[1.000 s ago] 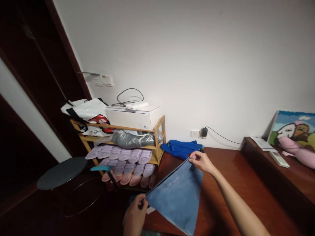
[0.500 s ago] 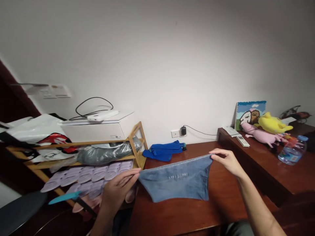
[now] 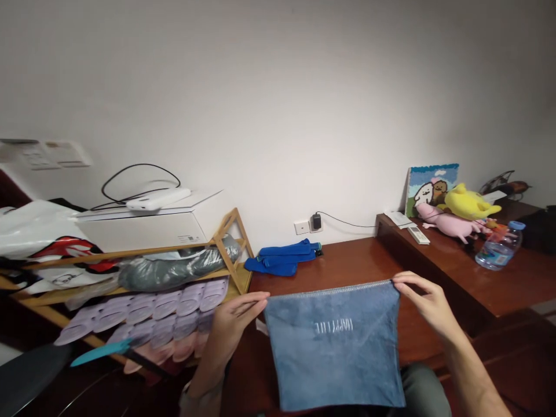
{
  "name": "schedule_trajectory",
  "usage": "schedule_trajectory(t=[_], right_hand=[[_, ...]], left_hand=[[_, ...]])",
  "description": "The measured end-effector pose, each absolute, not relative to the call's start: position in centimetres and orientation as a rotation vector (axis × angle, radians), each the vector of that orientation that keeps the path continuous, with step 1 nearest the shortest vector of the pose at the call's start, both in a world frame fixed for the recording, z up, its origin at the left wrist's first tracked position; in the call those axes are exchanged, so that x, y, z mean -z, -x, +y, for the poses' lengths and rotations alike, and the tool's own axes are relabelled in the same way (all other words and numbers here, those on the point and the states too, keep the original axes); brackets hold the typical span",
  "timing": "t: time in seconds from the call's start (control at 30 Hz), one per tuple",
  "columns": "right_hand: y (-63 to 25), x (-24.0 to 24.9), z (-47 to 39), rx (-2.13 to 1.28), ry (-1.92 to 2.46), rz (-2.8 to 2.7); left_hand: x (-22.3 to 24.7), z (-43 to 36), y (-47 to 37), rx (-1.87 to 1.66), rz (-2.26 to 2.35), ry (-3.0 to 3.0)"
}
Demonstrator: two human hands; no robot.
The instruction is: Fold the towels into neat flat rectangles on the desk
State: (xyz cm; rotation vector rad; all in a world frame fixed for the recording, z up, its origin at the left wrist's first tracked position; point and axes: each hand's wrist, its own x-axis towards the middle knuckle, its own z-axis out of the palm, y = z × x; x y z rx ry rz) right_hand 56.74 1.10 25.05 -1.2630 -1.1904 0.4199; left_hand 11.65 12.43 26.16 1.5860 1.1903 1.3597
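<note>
A blue-grey cloth [image 3: 334, 359] with white embroidered letters, seen upside down, hangs stretched between my two hands over the front of the brown table [image 3: 347, 260]. My left hand [image 3: 237, 321] pinches its upper left corner between thumb and fingers. The upper right corner is pinched by my right hand [image 3: 423, 298]. The cloth's top edge is nearly straight and its lower part hangs down flat. Behind it, a bright blue folded cloth [image 3: 284, 258] lies at the table's back left edge.
On the left stands a wooden rack [image 3: 234, 249] with lilac slippers [image 3: 160, 307] and a white box [image 3: 147, 229]. The raised desk on the right bears a water bottle [image 3: 499, 249], a pink plush toy [image 3: 449, 225], a yellow one [image 3: 469, 202] and a remote [image 3: 418, 234].
The cloth has swung down from a foreshortened, tilted pose and now hangs fuller, its letters sharper. Both hands have moved right in view, still pinching the corners. The camera view has shifted slightly.
</note>
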Motion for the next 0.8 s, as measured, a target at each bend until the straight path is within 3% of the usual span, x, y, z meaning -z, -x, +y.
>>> schedule_trajectory(t=[0.23, 0.53, 0.7, 0.8], right_hand=[[-56.7, -21.6, 0.4, -0.429, 1.36, -1.15], [-58.2, -23.0, -3.6, -0.095, 1.31, -1.075], [-59.1, -22.8, 2.6, -0.18, 1.237, -1.093], [-60.0, -19.9, 8.8, -0.321, 1.295, -1.119]], left_hand=[[-24.0, 11.8, -12.6, -1.271, 1.216, -1.452], [-26.0, 6.9, -10.9, -1.608, 1.123, -1.49], [-26.3, 13.1, -14.3, -1.483, 1.062, -1.428], [-23.3, 19.1, -16.8, -1.338, 1.041, -1.379]])
